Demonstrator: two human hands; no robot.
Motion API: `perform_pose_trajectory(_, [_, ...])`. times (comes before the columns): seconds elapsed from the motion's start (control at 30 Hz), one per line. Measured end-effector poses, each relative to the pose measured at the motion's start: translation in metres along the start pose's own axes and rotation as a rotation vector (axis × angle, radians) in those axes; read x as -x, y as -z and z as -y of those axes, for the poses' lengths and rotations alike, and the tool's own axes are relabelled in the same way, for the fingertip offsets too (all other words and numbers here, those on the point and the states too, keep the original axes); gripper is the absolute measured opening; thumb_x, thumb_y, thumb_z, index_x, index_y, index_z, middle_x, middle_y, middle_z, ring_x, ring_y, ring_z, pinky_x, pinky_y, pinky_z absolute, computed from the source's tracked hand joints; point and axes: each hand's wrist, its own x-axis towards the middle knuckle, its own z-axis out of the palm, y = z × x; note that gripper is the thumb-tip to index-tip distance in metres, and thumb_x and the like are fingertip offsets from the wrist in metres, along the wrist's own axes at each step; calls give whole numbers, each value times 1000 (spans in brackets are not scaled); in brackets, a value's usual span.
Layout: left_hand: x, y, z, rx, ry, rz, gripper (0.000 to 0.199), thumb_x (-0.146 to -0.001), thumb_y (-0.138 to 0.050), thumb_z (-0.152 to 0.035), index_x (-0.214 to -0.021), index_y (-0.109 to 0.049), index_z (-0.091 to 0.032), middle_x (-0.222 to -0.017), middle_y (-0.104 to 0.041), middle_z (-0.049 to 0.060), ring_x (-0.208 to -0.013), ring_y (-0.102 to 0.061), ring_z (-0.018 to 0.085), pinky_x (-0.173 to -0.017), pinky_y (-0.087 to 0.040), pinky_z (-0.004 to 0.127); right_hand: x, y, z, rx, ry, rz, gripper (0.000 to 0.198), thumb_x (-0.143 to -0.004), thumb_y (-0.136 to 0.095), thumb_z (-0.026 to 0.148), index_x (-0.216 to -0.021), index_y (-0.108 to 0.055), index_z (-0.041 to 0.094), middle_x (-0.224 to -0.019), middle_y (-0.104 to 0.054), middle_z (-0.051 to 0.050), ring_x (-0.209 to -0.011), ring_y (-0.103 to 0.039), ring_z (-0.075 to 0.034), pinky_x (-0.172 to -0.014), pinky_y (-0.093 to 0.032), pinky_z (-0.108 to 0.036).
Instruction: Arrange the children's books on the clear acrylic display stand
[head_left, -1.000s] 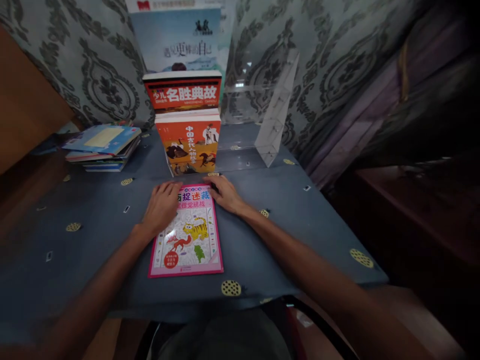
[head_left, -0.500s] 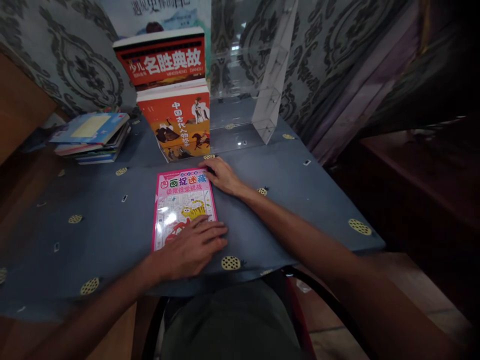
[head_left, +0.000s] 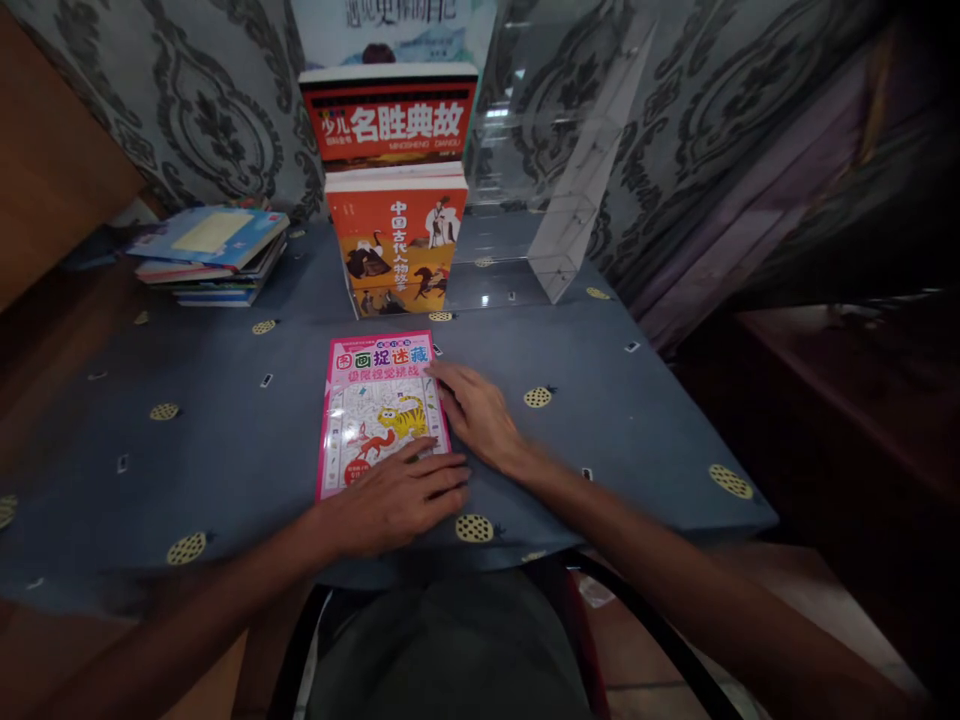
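A pink-bordered picture book (head_left: 375, 425) lies face up near the table's front edge, with a yellow tiger and a red fox on its cover. My left hand (head_left: 405, 497) rests across the book's lower right part, fingers stretched out over the cover and past its right edge. At the book's right edge is my right hand (head_left: 478, 415), its fingertips touching the side and its fingers extended. The book's lower edge is partly hidden under my left hand and wrist.
Behind the book, a clear acrylic rack (head_left: 559, 235) holds an orange book (head_left: 401, 245), a red book (head_left: 394, 120) and a pale book (head_left: 397, 35). A stack of several books (head_left: 214, 250) lies at the back left. Blue cloth with pineapples covers the table (head_left: 247, 440).
My right hand has slid from the book's top right corner down along its right edge. My left hand stays on the cover. The whole view has shifted slightly.
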Motion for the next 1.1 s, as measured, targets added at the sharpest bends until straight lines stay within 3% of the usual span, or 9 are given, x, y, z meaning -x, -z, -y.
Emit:
perform_pose_trajectory(0.13, [-1,-3,4,-27,11,-26,29,-97,-46,-12,-122,-60,-17,-128,-70,8,-124,-61,23,-113,-41,48,33,7,16,-66,15,-3,44,-97,-34,11,-134,-56,21,-130,-67,-10,-118,-64,-23,-101,-53,-42])
perform_pose_trajectory(0.3, [-2,-1,7,-41,5,-12,26,-98,-47,-14,-118,-63,-19,-126,-70,7,-121,-63,20,-116,-38,45,60,15,30,-86,24,24,42,-100,-37,14,-135,-57,26,-115,-72,-8,-102,-69,-22,-89,-58,-40])
perform_pose_trajectory(0.47, [0,2,5,-37,-22,-41,24,-97,-49,-17,-115,-64,-16,-121,-72,9,-119,-64,21,-117,-38,45,60,16,33,-84,73,63,36,-101,-40,17,-128,-62,25,-101,-73,-7,-94,-67,-22,-83,-58,-40])
perform_pose_trajectory(0.63, [20,5,-4,-29,-27,-74,26,-96,-51,-14,-120,-63,-15,-133,-67,11,-133,-55,23,-118,-37,47,57,17,31,-84,124,82,30,-101,-43,19,-124,-62,22,-103,-72,-9,-93,-64,-23,-84,-56,-43])
perform_pose_trajectory(0.77, [54,9,-9,-11,97,-34,38,-92,-54,-10,-130,-57,-16,-142,-61,13,-139,-50,23,-119,-35,48,61,18,30,-42,167,137,28,-101,-48,26,-126,-61,23,-116,-69,-10,-104,-62,-25,-92,-52,-47])
perform_pose_trajectory(0.9, [84,23,-11,2,217,-112,37,-91,-54,-8,-125,-60,-18,-139,-63,12,-136,-51,24,-114,-42,47,59,18,39,98,193,165,43,-92,-63,50,-125,-64,23,-119,-68,-13,-107,-57,-31,-92,-49,-53])
perform_pose_trajectory(1.1, [100,33,-8,27,441,-242,13,-95,-55,-19,-107,-60,-18,-112,-69,9,-102,-62,21,-88,-54,39,32,-9,82,109,310,310,70,-82,-74,53,-139,-53,17,-140,-56,-18,-133,-45,-37,-109,-42,-58])
